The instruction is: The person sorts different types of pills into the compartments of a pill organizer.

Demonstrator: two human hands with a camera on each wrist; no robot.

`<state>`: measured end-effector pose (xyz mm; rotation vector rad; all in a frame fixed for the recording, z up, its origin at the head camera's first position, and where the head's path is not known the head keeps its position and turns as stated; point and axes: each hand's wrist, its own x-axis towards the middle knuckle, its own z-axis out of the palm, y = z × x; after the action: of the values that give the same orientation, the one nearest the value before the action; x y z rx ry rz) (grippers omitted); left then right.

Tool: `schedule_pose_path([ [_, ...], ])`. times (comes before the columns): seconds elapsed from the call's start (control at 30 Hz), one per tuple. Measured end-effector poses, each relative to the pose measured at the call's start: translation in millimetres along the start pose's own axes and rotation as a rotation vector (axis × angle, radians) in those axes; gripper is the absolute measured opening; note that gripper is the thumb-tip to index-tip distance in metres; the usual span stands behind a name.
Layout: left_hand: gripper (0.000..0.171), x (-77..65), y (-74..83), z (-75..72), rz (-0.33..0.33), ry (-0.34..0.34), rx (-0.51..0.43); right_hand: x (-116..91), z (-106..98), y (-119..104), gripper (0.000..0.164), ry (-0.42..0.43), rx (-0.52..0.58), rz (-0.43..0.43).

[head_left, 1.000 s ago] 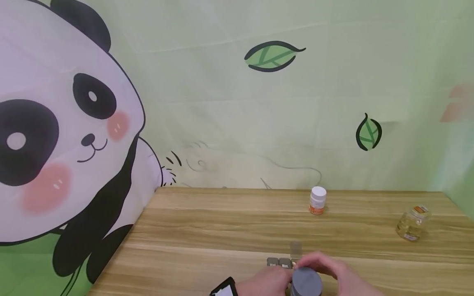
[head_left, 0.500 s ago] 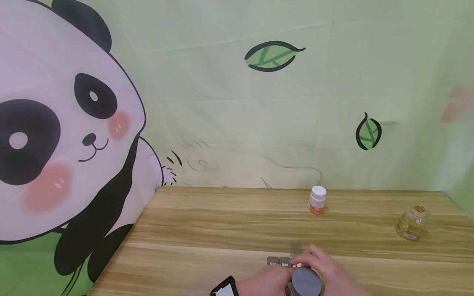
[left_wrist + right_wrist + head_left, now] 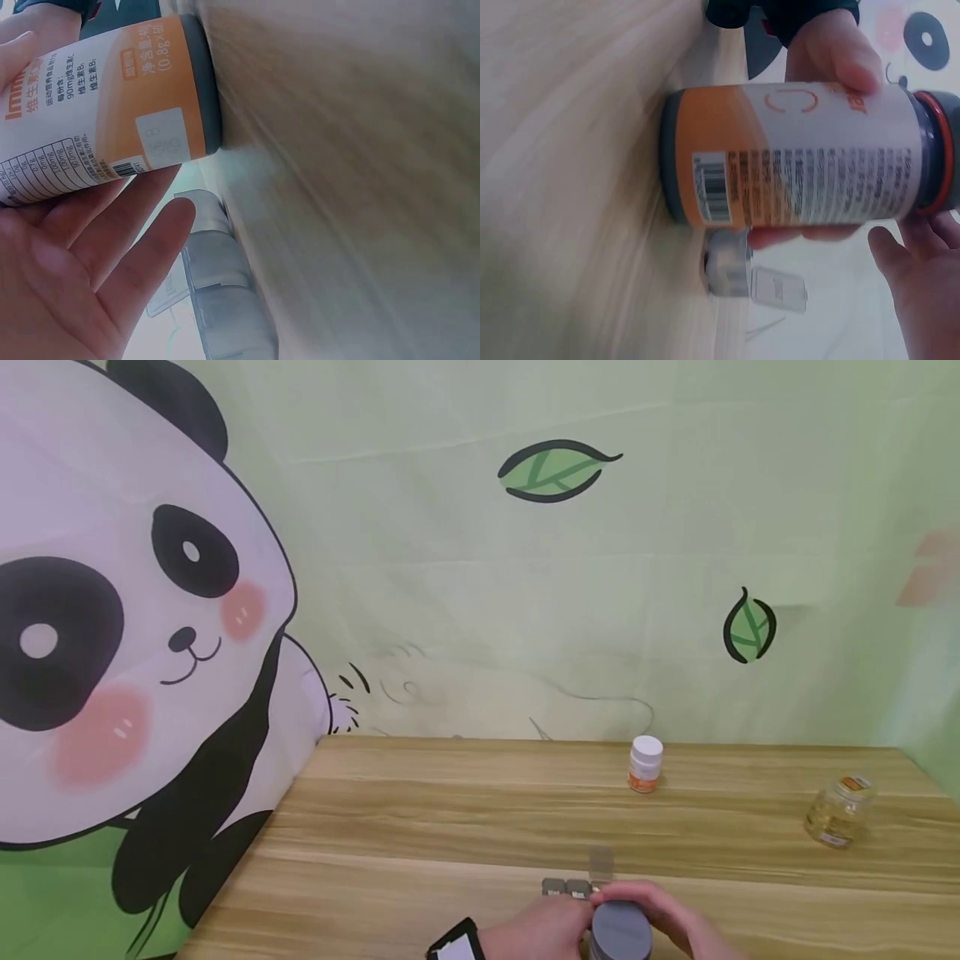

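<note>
A vitamin bottle (image 3: 802, 157) with an orange and white label and a grey cap (image 3: 621, 931) stands at the front of the table. My left hand (image 3: 536, 927) grips its body, thumb in front and fingers behind. The little finger of the left hand (image 3: 52, 277) sticks out toward a pill organizer (image 3: 229, 292). My right hand (image 3: 660, 914) curves behind the cap, its fingertips hidden or too small to read. In the right wrist view, the right hand (image 3: 930, 285) lies beside the cap. The organizer (image 3: 566, 887) has one clear lid raised; a pale bit shows near the fingertips.
A white bottle (image 3: 646, 764) with an orange label stands toward the back of the wooden table (image 3: 420, 827). Farther right is a clear jar (image 3: 838, 814) with yellowish contents. A green panda-print cloth (image 3: 450, 568) hangs behind the table.
My right fingers rose above the cap half a second ago, showing several pale pieces, and now have come down close behind it. My left hand and the bottle look nearly unmoved.
</note>
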<state>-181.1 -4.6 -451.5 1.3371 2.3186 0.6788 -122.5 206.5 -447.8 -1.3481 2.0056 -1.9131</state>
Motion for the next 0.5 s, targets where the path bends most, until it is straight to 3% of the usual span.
schedule_pose_path([
  [0.13,0.029,11.4,-37.3,24.4,0.043,-0.032,-0.094,-3.9,-6.4,-2.3,0.054,0.007,-0.052,0.045],
  [0.27,0.031,19.9,-62.5,41.3,0.098,-0.035,-0.115,0.1,-6.6,-5.7,0.058,0.036,-0.218,-0.002],
  [0.5,0.021,-10.1,13.7,-9.8,0.055,-0.019,-0.120,12.1,0.4,2.5,0.065,0.115,-0.533,-0.191],
])
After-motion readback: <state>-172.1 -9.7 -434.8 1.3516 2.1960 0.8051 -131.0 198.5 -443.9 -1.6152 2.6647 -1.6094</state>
